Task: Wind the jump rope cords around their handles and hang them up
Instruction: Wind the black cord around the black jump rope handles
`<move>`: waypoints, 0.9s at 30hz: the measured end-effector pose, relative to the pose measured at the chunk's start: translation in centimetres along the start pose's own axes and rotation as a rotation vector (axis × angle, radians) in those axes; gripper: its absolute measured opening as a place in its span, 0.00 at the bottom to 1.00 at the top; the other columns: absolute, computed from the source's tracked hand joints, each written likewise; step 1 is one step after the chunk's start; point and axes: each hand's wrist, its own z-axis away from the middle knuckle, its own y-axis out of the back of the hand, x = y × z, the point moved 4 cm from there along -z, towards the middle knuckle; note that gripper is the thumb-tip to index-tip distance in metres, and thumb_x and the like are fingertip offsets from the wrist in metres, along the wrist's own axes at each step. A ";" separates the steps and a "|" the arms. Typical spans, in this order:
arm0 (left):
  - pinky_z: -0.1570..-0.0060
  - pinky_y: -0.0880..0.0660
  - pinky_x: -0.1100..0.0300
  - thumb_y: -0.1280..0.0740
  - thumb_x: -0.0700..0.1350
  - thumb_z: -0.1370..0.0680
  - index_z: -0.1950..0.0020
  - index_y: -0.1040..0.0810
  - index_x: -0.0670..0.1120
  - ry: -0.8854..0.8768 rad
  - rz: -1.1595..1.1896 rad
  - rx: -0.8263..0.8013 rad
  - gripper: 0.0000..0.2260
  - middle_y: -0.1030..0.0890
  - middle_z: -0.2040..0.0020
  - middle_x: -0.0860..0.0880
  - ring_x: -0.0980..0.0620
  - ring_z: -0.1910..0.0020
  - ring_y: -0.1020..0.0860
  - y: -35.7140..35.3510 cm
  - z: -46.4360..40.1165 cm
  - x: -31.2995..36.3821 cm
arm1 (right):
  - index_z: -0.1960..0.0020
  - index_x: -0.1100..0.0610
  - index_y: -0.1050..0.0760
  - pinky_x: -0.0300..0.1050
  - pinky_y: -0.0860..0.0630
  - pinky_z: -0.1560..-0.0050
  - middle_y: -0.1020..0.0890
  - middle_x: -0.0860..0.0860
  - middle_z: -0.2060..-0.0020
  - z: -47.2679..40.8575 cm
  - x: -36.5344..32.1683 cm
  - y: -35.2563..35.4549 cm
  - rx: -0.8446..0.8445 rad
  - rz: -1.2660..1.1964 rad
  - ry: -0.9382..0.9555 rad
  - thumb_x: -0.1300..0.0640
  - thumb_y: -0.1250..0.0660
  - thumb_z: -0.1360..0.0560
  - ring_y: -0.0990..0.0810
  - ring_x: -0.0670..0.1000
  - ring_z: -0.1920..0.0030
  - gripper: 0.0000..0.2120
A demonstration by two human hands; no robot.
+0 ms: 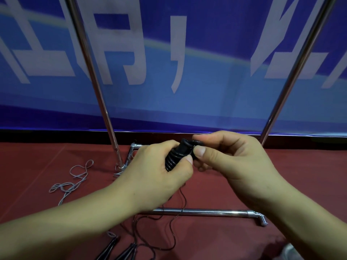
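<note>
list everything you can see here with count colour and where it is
jump rope handle: one, black, cord coiled round it, held between both hands at centre
loose black cord: one, trailing from the handle down over the floor and the rack's base bar
black handles: at least two, on the floor at bottom left, partly cut off
grey rope: one, lying in loops on the floor at left
metal rack: one, silver, two upright poles and base bars on the floor
floor: red
banner: one, blue with large white characters, behind the rack
left hand: grips the wound handle
right hand: pinches the cord at the handle's top
</note>
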 end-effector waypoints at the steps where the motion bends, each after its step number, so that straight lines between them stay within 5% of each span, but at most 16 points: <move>1: 0.71 0.33 0.66 0.40 0.60 0.29 0.59 0.21 0.53 -0.003 -0.002 0.012 0.14 0.26 0.72 0.57 0.59 0.72 0.29 0.0 0.0 -0.1 | 0.55 0.59 0.16 0.44 0.20 0.60 0.16 0.58 0.66 0.1 -0.1 0.0 0.006 0.008 0.008 0.60 0.26 0.36 0.18 0.53 0.66 0.09; 8: 0.73 0.35 0.65 0.37 0.56 0.25 0.63 0.24 0.56 -0.004 -0.048 -0.008 0.09 0.26 0.73 0.57 0.59 0.75 0.30 -0.2 0.2 -0.2 | 0.61 0.55 0.16 0.51 0.19 0.57 0.17 0.57 0.67 0.4 -0.3 0.0 -0.028 0.092 0.047 0.64 0.22 0.34 0.19 0.54 0.66 0.06; 13: 0.74 0.36 0.66 0.43 0.65 0.28 0.66 0.30 0.53 -0.051 -0.168 0.026 0.17 0.25 0.72 0.59 0.57 0.74 0.29 0.1 0.1 -0.2 | 0.61 0.58 0.17 0.47 0.19 0.57 0.17 0.56 0.69 0.3 -0.2 0.3 -0.012 0.093 0.087 0.65 0.30 0.33 0.17 0.53 0.66 0.05; 21: 0.72 0.37 0.66 0.41 0.63 0.24 0.65 0.36 0.58 -0.211 -0.285 0.037 0.14 0.27 0.70 0.59 0.58 0.71 0.28 0.3 0.2 -0.1 | 0.62 0.58 0.18 0.43 0.24 0.63 0.17 0.58 0.69 0.1 -0.4 0.5 -0.003 0.130 0.038 0.62 0.38 0.31 0.18 0.53 0.67 0.10; 27: 0.69 0.37 0.69 0.38 0.60 0.22 0.61 0.35 0.56 -0.408 -0.418 0.018 0.13 0.33 0.69 0.60 0.58 0.70 0.32 0.2 0.4 0.3 | 0.63 0.66 0.22 0.40 0.27 0.67 0.20 0.60 0.71 -0.1 -0.7 1.0 -0.015 0.210 -0.091 0.60 0.28 0.28 0.20 0.55 0.71 0.09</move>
